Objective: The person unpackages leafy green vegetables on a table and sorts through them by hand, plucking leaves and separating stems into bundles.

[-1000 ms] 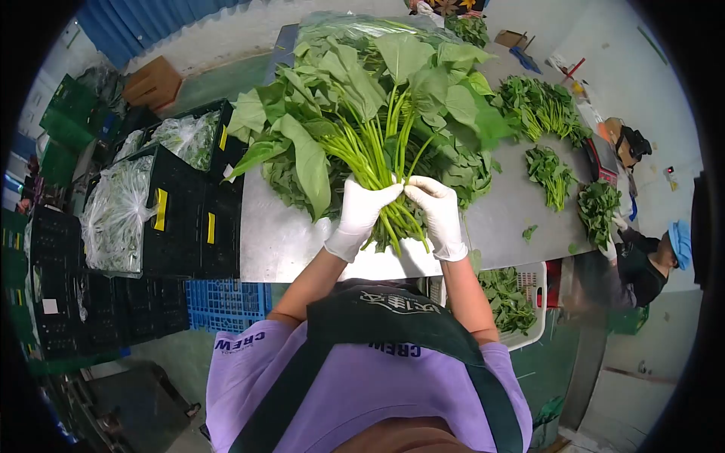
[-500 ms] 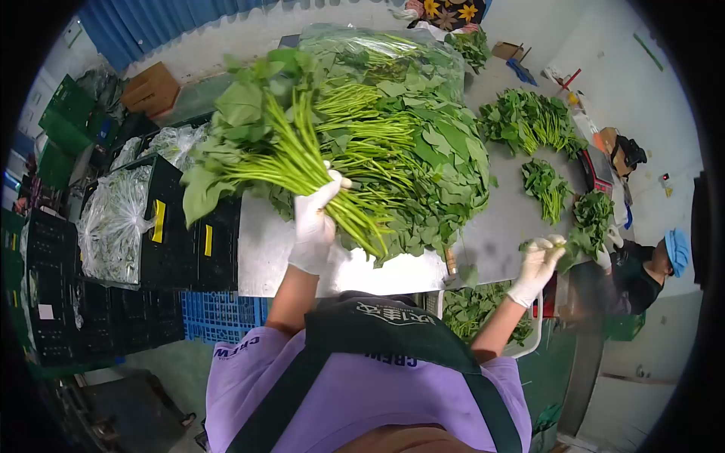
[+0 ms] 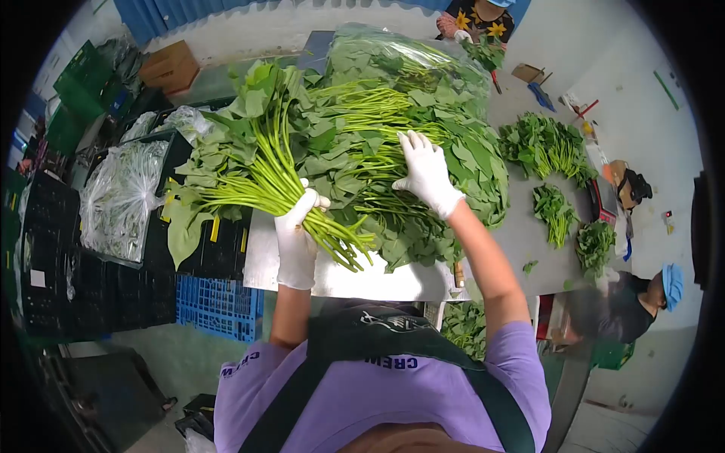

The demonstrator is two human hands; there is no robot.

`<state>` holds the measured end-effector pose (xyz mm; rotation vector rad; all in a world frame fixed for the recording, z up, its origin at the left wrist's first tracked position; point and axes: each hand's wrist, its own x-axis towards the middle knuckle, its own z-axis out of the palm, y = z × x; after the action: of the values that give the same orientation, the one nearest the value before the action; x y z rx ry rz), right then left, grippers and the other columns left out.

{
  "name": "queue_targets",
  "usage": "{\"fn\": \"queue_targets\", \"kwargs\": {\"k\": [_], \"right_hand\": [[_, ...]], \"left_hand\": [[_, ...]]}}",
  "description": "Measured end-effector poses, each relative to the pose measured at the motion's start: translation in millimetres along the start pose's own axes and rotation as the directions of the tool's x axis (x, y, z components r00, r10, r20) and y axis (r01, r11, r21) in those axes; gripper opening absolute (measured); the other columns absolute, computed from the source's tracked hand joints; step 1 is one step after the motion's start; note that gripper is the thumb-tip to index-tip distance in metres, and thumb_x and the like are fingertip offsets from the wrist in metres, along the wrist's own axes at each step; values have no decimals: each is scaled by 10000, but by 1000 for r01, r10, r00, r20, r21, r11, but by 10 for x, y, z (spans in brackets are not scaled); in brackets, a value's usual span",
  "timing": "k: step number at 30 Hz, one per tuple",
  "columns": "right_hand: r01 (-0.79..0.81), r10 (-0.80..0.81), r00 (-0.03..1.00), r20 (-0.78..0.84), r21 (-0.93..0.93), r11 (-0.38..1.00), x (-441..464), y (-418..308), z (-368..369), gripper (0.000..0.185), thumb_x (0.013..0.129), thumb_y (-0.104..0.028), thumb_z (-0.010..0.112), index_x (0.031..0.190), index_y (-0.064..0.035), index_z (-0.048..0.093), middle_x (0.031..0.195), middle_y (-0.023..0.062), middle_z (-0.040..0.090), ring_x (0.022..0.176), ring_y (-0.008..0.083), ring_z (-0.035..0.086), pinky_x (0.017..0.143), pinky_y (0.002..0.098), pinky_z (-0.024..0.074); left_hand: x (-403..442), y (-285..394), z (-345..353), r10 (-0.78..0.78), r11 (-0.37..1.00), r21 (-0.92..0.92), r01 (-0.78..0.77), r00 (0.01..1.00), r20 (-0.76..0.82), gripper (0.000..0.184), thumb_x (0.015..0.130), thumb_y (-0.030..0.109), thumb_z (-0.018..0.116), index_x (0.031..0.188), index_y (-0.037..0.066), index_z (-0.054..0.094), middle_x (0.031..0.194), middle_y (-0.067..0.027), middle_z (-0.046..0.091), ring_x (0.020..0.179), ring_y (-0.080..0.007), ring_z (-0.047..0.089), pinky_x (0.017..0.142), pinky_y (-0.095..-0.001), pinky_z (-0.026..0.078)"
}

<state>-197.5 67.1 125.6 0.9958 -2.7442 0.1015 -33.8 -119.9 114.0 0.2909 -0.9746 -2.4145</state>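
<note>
Held by its stems in my gloved left hand (image 3: 296, 234), a thick bunch of leafy green stems (image 3: 260, 170) fans out, leaves toward the far left and cut ends toward the lower right. My left fingers are wrapped round it. My gloved right hand (image 3: 427, 171) is over the large pile of leafy greens (image 3: 479, 170) on the metal table (image 3: 343, 281), its fingers stretched out and thumb apart. The fingertips are at the pile's stems; whether they touch them I cannot tell. A clear plastic bag (image 3: 408, 53) covers the pile's far end.
Smaller bunches of greens (image 3: 555, 215) lie on the right, near a scale (image 3: 604, 198). Black crates (image 3: 177, 151) with bagged produce (image 3: 121, 200) stand left. A basket of greens (image 3: 462, 332) sits below the table's front edge. One person works at the far side (image 3: 476, 19), another at right (image 3: 630, 302).
My right hand has moved from the table's right side to the pile, and the sprig it held now lies on the table. My left hand still grips the bunch.
</note>
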Motion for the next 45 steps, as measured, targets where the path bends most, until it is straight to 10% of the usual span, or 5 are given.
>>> {"fn": "queue_targets", "kwargs": {"k": [5,10,26,40,45], "right_hand": [[82,-30,851,524,-77,994,683,158,-36,1049,518,-561,793,1338,-50,386,1289,206,476,1222,336,433,940,443,383],[119,-124,992,37,111,987,1126,454,111,735,623,-564,720,1135,-56,580,1020,182,630,976,325,594,787,410,476],[222,-190,718,670,38,974,2508,924,1183,1422,345,-481,894,1448,-81,90,1472,194,208,1343,322,261,1086,390,279],[31,-234,725,647,309,950,2470,997,1188,877,465,-242,801,1229,60,493,1054,229,623,982,309,608,818,374,486],[388,-370,916,157,-108,915,2108,560,808,201,523,-181,653,670,-45,640,655,178,618,607,338,614,549,400,495]], "left_hand": [[-69,164,-69,132,988,94,-124,988,-83,276,791,-20,579,1044,-40,469,800,-80,559,704,-164,580,680,-280,469],[-148,281,-171,106,991,101,-90,980,-168,342,802,8,556,1108,-64,422,791,-98,566,736,-165,567,722,-275,452],[-88,210,-646,202,979,68,-191,912,-357,234,811,-52,543,1031,-33,468,792,-84,552,700,-161,542,692,-269,453],[-131,265,-674,234,972,109,-207,871,-432,277,796,-25,571,1051,-46,464,771,-103,563,709,-189,562,699,-284,463],[-148,265,-687,244,970,82,-231,888,-390,254,817,-35,546,1056,-47,461,785,-97,561,711,-175,558,696,-277,463]]}}
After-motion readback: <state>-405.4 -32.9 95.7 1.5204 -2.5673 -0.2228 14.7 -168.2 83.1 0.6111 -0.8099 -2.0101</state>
